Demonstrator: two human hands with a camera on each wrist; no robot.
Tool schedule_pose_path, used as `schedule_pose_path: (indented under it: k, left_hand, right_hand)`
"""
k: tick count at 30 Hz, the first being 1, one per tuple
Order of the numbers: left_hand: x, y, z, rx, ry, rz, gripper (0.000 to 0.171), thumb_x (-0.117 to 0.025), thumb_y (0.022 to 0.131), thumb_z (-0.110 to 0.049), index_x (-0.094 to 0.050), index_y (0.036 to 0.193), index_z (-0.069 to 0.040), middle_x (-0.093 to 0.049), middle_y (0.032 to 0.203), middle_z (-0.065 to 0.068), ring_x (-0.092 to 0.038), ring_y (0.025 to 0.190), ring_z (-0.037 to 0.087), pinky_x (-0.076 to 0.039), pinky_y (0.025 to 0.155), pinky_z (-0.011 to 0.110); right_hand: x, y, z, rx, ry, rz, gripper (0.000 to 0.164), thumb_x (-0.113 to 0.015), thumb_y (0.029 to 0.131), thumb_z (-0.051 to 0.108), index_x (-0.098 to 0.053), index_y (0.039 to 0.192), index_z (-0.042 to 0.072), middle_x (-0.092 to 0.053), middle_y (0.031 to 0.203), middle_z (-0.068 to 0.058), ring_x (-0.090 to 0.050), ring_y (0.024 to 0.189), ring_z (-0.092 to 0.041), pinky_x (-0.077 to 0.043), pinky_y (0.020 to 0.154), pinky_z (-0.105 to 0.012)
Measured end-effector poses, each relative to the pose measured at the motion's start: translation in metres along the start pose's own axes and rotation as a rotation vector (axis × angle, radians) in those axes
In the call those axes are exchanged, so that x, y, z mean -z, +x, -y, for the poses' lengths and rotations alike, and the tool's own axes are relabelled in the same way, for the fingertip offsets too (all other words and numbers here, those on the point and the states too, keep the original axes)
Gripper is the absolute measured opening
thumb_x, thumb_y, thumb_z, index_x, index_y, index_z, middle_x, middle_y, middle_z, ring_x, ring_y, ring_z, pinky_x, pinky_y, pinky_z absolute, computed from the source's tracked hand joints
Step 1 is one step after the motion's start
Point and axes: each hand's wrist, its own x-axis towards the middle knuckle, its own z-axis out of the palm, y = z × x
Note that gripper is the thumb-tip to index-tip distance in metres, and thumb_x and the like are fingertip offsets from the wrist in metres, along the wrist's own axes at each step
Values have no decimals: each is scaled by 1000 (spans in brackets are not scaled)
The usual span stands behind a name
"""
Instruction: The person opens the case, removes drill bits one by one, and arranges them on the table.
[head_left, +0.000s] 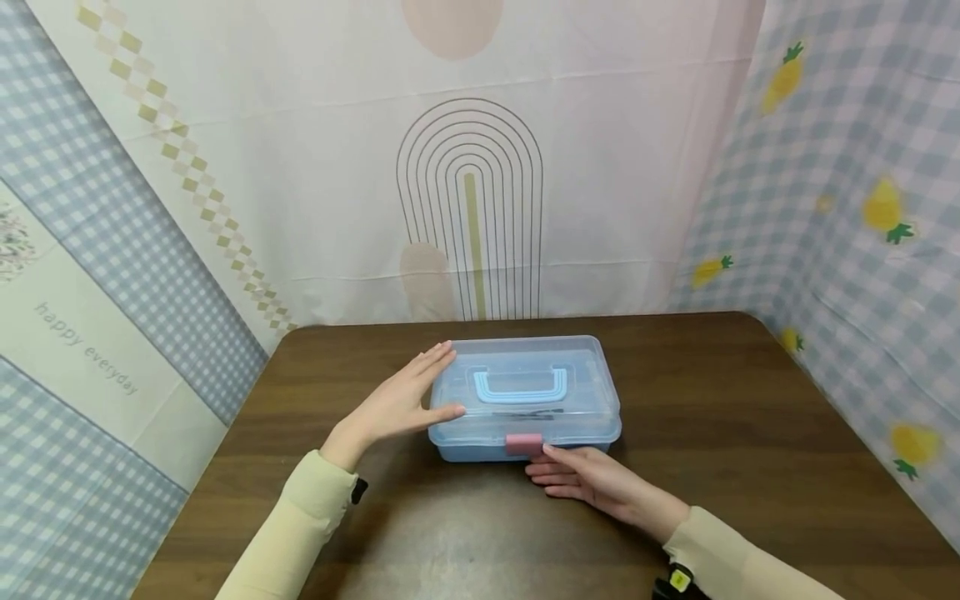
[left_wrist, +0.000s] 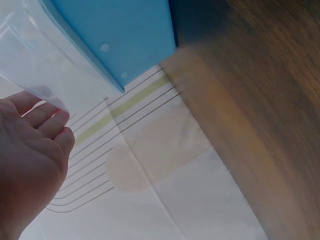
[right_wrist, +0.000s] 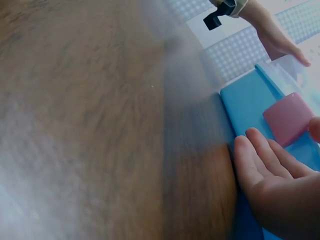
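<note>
A blue plastic storage box [head_left: 480,454] with a see-through lid [head_left: 525,350] stands on the table, its lid down. Light blue is the carry handle [head_left: 521,395] on top, and a pink latch [head_left: 522,444] sits at the front. Some dark, thin items [head_left: 528,414] show through the lid. My left hand [head_left: 401,400] lies at the lid's left side, fingers and thumb spread. At the latch's right end is the thumb of my right hand [head_left: 592,482]; its other fingers extend loosely below, in front of the box. The right wrist view shows those fingers beside the latch [right_wrist: 289,119].
The brown wooden table [head_left: 712,392] has its far edge just behind the box. Patterned cloth [head_left: 480,208] hangs behind it, with checked cloth [head_left: 847,250] on the right and more [head_left: 112,250] on the left.
</note>
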Motion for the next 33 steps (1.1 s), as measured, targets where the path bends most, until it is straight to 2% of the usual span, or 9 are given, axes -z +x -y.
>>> schedule_pose_path:
  k: [4, 13, 19, 23, 33]
  left_hand:
    - [-2, -1, 0, 3, 4, -8, 94, -61, 92, -65, -30, 158, -6, -19, 167, 5, -17, 153, 24, -17, 122, 44]
    - [1, -1, -1, 9, 26, -15, 94, -60, 92, -66, -30, 158, -6, -19, 167, 3, -19, 153, 25, -16, 123, 41]
    - [2, -1, -3, 31, 25, 16, 95, -60, 92, -66, -28, 159, -7, -18, 167, 2, -15, 153, 18, -15, 123, 39]
    - [2, 1, -3, 31, 29, 11, 95, -62, 91, -65, -30, 158, -6, -21, 167, 5, -17, 153, 19, -15, 123, 39]
    - [3, 2, -6, 37, 39, 9, 95, -63, 89, -66, -32, 158, -7, -22, 166, 2, -19, 153, 20, -17, 122, 39]
  right_hand:
    - [-3, 0, -1, 5, -10, -18, 68, -53, 105, 43, -45, 143, -13, -60, 135, -25, -60, 125, -28, -51, 101, -38]
    - [-6, 1, 0, 10, -28, -36, 69, -53, 104, 46, -47, 143, -11, -62, 133, -23, -60, 125, -27, -51, 100, -38]
    - [-6, 1, -1, 9, -36, -42, 68, -52, 105, 45, -48, 143, -10, -64, 131, -21, -61, 123, -25, -52, 99, -38]
    - [-7, 0, -1, 10, -24, -50, 68, -53, 104, 46, -47, 143, -10, -64, 130, -21, -61, 122, -25, -51, 101, -38]
    - [-8, -2, -1, 3, -2, -72, 68, -54, 104, 46, -50, 141, -11, -64, 129, -20, -62, 121, -24, -51, 101, -38]
